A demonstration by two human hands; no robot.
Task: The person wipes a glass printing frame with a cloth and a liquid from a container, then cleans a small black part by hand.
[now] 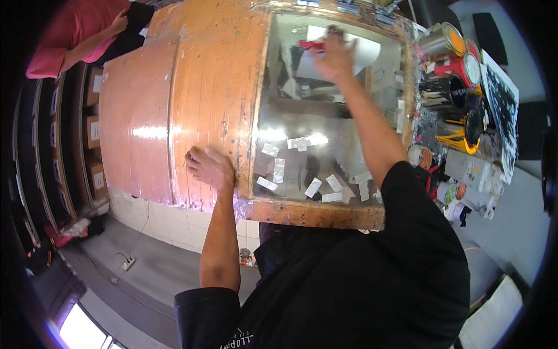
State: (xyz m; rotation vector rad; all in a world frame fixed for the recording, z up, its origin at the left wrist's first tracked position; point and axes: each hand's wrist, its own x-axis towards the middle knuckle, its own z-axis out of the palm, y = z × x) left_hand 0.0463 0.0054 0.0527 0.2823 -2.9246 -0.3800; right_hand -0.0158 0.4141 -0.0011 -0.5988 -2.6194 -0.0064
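Observation:
My left hand (210, 167) rests on the orange-brown wooden tabletop (212, 87), close to its near edge, fingers apart and nothing in them. Farther off, my right hand (337, 61) reaches over the glass panel (325, 125) set into the table. Motion smears its fingers. A small red thing (311, 45) shows at its left side; whether the hand grips it or only passes over it I cannot tell. Beneath that hand lies a white sheet (367, 55) at the far part of the glass. Several short pale tape pieces (279, 170) are scattered over the nearer glass.
Paint cans (444, 41) and tools crowd the table's right side, with yellow-handled tools (459, 139) among them. Another person in a red shirt (78, 29) is at the far left. Shelves with boxes (95, 131) line the left. A power strip (128, 264) lies on the floor.

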